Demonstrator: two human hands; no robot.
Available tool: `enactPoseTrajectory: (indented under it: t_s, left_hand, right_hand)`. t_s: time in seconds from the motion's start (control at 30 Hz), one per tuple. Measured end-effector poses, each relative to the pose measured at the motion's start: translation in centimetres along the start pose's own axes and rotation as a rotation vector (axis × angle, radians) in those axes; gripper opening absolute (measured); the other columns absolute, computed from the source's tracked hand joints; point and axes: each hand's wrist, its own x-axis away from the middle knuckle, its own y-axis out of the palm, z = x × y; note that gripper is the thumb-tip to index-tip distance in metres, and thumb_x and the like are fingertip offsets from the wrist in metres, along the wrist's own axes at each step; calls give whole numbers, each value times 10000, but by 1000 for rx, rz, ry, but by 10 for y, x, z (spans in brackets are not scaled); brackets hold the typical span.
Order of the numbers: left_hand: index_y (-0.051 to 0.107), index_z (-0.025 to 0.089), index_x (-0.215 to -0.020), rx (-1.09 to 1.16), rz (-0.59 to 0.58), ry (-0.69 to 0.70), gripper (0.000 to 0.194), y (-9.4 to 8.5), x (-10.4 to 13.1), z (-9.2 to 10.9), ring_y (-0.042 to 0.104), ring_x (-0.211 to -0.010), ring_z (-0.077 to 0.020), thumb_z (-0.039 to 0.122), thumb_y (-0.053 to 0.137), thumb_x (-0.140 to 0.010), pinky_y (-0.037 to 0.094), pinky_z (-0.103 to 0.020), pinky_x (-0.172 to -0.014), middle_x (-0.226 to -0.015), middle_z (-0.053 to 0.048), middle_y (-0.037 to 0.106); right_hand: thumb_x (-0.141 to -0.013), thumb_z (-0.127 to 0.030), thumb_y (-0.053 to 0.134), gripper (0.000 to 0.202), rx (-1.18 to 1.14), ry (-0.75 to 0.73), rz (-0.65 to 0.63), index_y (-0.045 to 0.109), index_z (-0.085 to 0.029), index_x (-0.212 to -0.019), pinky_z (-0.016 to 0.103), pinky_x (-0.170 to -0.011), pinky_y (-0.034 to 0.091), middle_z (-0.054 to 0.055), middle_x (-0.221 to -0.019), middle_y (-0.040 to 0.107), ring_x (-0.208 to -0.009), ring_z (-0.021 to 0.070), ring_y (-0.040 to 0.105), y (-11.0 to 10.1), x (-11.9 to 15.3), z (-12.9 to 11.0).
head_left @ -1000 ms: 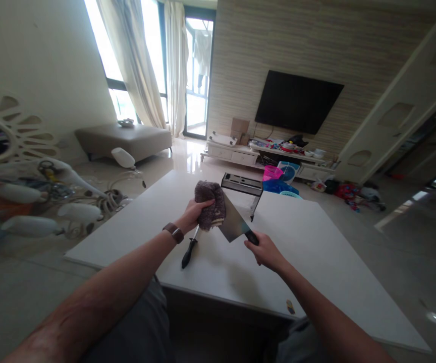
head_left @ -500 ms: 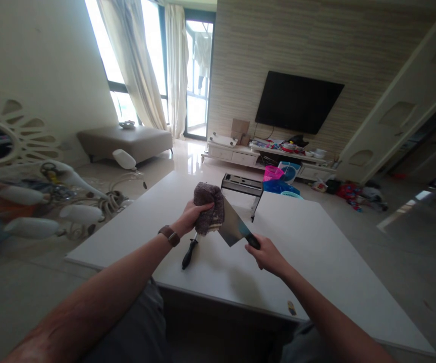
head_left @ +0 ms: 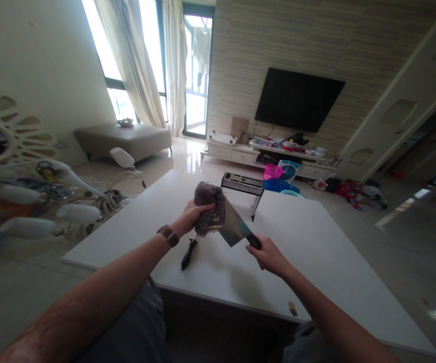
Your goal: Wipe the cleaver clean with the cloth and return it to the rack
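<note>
My left hand (head_left: 192, 216) grips a dark grey-brown cloth (head_left: 209, 207) and presses it against the broad steel blade of a cleaver (head_left: 232, 228). My right hand (head_left: 269, 254) is closed around the cleaver's black handle and holds the blade tilted up above the white table (head_left: 316, 242). A second knife with a black handle (head_left: 188, 253) lies flat on the table just below my left hand; the cloth hides its blade. A brown watch sits on my left wrist.
A black knife rack (head_left: 242, 184) stands on the table's far side behind the cloth. Left of the table lies a white chandelier (head_left: 47, 201) with cables on the floor. Baskets, a TV stand and a grey bench are farther back.
Both hands with cloth and cleaver stay almost in place; the cloth shifts slightly along the blade. The view has drifted a little.
</note>
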Motion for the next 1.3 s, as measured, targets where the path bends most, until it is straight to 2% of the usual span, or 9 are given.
enactPoseTrajectory:
  t_s: [0.3, 0.8, 1.3]
  left_hand:
    - [721, 111, -1074, 7, 12, -9, 594, -4, 0, -2, 755, -866, -273, 226, 954, -539, 617, -390, -835, -1007, -153, 779]
    - [717, 111, -1070, 12, 10, -20, 589, -3, -2, -4, 757, -869, -278, 220, 953, -541, 620, -390, -832, -1008, -156, 780]
    - [711, 108, -1057, -5, 11, -15, 558, -4, -3, -5, 756, -872, -275, 235, 946, -567, 625, -382, -815, -1033, -167, 774]
  right_hand:
    - [-859, -370, 568, 172, 8, 25, -26, 522, -204, -860, 200, -341, 408, -78, -597, 474, -381, 98, 511, 0, 3, -7]
    - [-851, -362, 573, 163, 10, 29, -25, 516, -209, -837, 202, -340, 400, -80, -577, 485, -377, 104, 520, 0, 2, -4]
    - [-851, -357, 572, 177, 12, 37, -33, 565, -193, -918, 198, -341, 409, -81, -588, 491, -380, 104, 522, -1, 2, -6]
